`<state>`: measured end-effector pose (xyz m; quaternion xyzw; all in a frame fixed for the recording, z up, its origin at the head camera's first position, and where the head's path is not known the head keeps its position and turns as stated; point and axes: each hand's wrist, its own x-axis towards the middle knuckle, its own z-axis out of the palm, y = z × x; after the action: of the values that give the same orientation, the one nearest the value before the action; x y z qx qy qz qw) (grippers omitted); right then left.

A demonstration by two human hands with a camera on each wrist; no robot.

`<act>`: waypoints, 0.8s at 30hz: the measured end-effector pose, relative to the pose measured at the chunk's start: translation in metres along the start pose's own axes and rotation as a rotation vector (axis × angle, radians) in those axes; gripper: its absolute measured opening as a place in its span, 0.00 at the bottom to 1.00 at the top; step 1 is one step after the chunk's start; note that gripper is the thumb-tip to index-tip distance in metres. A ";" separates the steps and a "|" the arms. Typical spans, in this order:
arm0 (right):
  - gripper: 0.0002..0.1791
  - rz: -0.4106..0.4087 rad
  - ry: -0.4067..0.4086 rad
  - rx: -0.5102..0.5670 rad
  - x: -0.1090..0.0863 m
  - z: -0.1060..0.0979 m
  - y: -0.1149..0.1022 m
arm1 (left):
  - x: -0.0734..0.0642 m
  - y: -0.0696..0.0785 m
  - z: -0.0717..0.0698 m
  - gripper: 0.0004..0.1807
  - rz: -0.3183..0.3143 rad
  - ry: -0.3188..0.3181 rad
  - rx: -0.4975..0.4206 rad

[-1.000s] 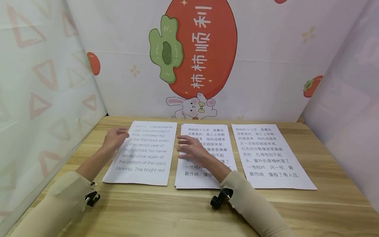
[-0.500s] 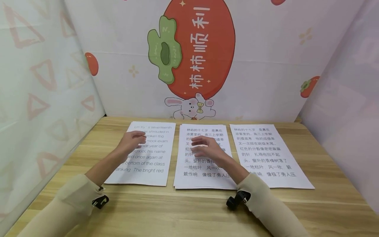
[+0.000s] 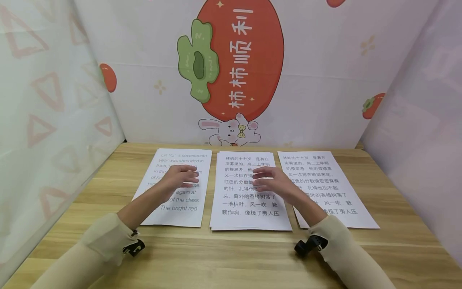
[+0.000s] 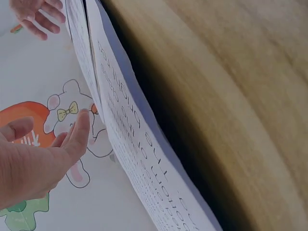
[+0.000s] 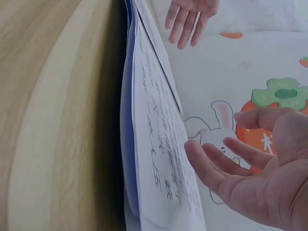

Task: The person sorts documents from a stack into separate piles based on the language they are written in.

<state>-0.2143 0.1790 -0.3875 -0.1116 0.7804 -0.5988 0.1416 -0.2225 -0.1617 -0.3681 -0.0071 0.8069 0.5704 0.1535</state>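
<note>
Head view: English-text stack [image 3: 185,200] left of centre, central Chinese-text stack [image 3: 242,190] in the lower middle, outer Chinese-text stack [image 3: 325,188] at lower right; all lie flat on the wooden table [image 3: 231,257]. Left hand [image 3: 178,176] hovers over the first; right hand [image 3: 274,182] over the central one's right side. Fingers of both are loosely bent, parted, holding nothing. Handling, as judged: light, limp, easily creased, sheets prone to slide on one another. Recommended hold: both long sides near the lower corners, thumbs on top.

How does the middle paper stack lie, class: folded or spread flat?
Spread flat: the middle paper stack lies on the table, all four corners showing in the head view.
</note>
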 end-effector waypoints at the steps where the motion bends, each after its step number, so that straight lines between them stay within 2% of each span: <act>1: 0.29 0.005 0.005 0.003 -0.001 -0.002 0.000 | 0.001 0.000 0.003 0.26 -0.005 -0.007 -0.003; 6: 0.28 0.036 0.069 0.013 -0.007 -0.014 0.003 | 0.003 0.001 0.014 0.25 -0.029 -0.045 -0.013; 12: 0.27 0.048 0.138 0.080 -0.012 -0.023 0.006 | 0.004 0.002 0.026 0.26 -0.048 -0.092 -0.043; 19: 0.28 0.101 0.268 0.043 -0.016 -0.031 0.009 | 0.005 0.002 0.037 0.27 -0.070 -0.098 -0.081; 24: 0.29 0.136 0.301 0.069 -0.019 -0.037 0.013 | 0.006 0.003 0.040 0.28 -0.085 -0.108 -0.096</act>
<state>-0.2097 0.2219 -0.3894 0.0372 0.7775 -0.6242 0.0671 -0.2191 -0.1229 -0.3786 -0.0181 0.7683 0.6007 0.2204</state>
